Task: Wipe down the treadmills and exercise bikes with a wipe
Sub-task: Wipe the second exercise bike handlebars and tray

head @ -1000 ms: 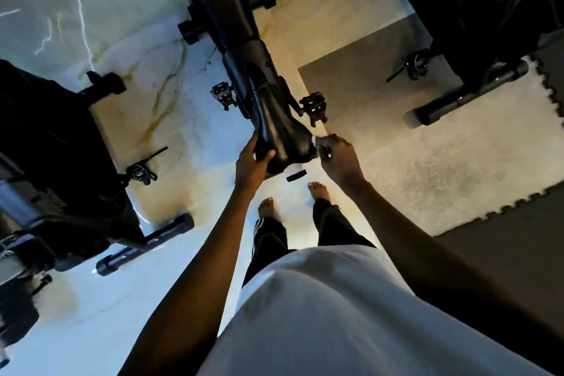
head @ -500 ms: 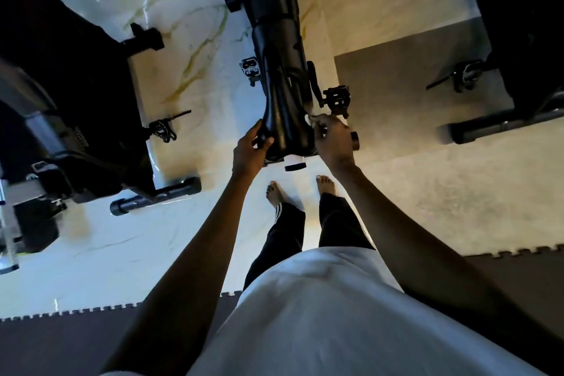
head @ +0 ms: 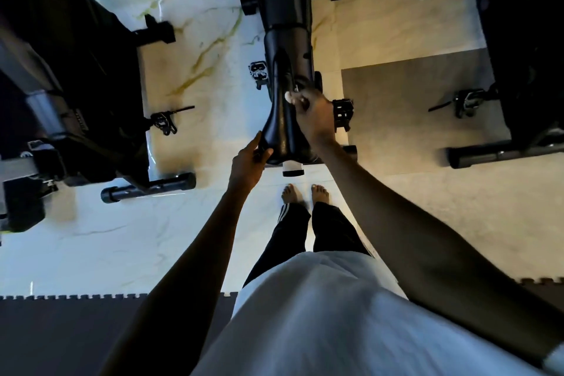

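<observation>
A black exercise bike (head: 283,3) stands straight ahead, seen from above, with its black saddle (head: 282,128) nearest me. My left hand (head: 248,162) grips the saddle's rear left edge, thumb over the top. My right hand (head: 314,114) lies on the saddle's right side near the nose and pinches a small white wipe (head: 294,98) against it. Most of the wipe is hidden under the fingers.
A second black bike (head: 76,76) stands at the left and a third (head: 518,55) at the right, each with pedals and floor bars sticking out. The floor is pale marble; dark foam mats (head: 91,330) lie near my bare feet (head: 305,192).
My right hand has slid with the wipe from the saddle's rear right corner forward toward its nose. My left hand has kept its grip. The camera has tilted further down and shifted right.
</observation>
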Demonstrator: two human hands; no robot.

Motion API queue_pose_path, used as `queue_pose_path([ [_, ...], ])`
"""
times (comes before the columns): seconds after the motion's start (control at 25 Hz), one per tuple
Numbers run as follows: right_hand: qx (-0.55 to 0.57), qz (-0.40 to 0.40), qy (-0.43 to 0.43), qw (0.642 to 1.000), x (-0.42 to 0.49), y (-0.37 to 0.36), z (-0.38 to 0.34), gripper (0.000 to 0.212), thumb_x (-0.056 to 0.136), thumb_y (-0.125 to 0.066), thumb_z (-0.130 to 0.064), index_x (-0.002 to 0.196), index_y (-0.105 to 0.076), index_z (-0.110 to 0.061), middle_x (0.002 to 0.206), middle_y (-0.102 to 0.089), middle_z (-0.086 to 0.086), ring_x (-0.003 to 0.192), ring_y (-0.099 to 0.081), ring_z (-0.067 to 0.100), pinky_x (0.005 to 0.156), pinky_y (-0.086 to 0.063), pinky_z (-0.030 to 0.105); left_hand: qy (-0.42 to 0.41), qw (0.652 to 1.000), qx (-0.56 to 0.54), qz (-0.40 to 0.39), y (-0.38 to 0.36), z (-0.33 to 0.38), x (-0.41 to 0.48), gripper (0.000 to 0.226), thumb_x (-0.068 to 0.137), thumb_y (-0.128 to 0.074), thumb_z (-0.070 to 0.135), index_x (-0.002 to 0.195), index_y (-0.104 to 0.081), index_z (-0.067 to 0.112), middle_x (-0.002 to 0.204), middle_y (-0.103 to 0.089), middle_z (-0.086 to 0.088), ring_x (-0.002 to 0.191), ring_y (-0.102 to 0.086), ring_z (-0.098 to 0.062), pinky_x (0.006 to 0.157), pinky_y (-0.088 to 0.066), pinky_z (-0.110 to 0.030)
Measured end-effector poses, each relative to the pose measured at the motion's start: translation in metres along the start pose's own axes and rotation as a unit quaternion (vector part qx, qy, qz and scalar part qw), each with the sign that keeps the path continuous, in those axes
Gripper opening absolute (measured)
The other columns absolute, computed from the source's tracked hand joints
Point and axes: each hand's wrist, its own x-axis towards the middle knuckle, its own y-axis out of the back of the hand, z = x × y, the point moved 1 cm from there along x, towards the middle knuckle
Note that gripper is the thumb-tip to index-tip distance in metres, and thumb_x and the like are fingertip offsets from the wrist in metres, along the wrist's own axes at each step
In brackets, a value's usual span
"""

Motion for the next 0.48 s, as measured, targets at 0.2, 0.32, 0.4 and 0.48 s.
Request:
queue_pose_path([
  [0.2, -0.019, -0.009, -0.004, 1.0, -0.02, -0.002, 0.016, 0.02, 0.096, -0.062, -0.015, 0.113, -0.071, -0.011, 0.112, -0.072, 0.006, 0.104, -0.067, 0.02, 0.086, -0.048, 0.02, 0.005, 1.0, -0.008, -0.006, 0.003, -0.001, 0.007, 0.061, 0.097, -0.066, 0.031, 0.152, -0.042, 0.023, 0.134, -0.064, -0.005, 0.125, -0.061, -0.024, 0.105, -0.044, -0.032],
  [0.32, -0.047, 0.0, 0.008, 0.999, -0.063, 0.012, 0.04, 0.019, 0.095, -0.061, -0.012, 0.111, -0.073, -0.009, 0.109, -0.072, 0.007, 0.103, -0.064, 0.023, 0.086, -0.047, 0.024, 0.008, 0.999, -0.046, -0.009, 0.002, -0.004, 0.007, 0.061, 0.094, -0.069, 0.027, 0.15, -0.045, 0.021, 0.135, -0.063, -0.005, 0.123, -0.062, -0.022, 0.109, -0.045, -0.039],
  [0.4, -0.056, 0.005, 0.016, 0.998, -0.076, 0.015, 0.046, 0.019, 0.094, -0.062, -0.009, 0.109, -0.073, -0.008, 0.108, -0.071, 0.009, 0.103, -0.064, 0.025, 0.089, -0.047, 0.025, 0.011, 0.996, -0.089, -0.009, 0.004, -0.004, 0.007, 0.058, 0.093, -0.071, 0.023, 0.147, -0.049, 0.02, 0.136, -0.063, -0.003, 0.121, -0.063, -0.019, 0.109, -0.045, -0.038],
  [0.48, -0.062, 0.003, 0.016, 0.998, -0.083, 0.012, 0.045, 0.018, 0.094, -0.064, -0.01, 0.108, -0.074, -0.007, 0.109, -0.068, 0.009, 0.102, -0.065, 0.025, 0.09, -0.043, 0.018, 0.001, 0.995, -0.097, -0.002, 0.007, -0.006, 0.007, 0.049, 0.097, -0.065, 0.021, 0.144, -0.053, 0.021, 0.136, -0.063, -0.003, 0.121, -0.062, -0.018, 0.108, -0.045, -0.035],
])
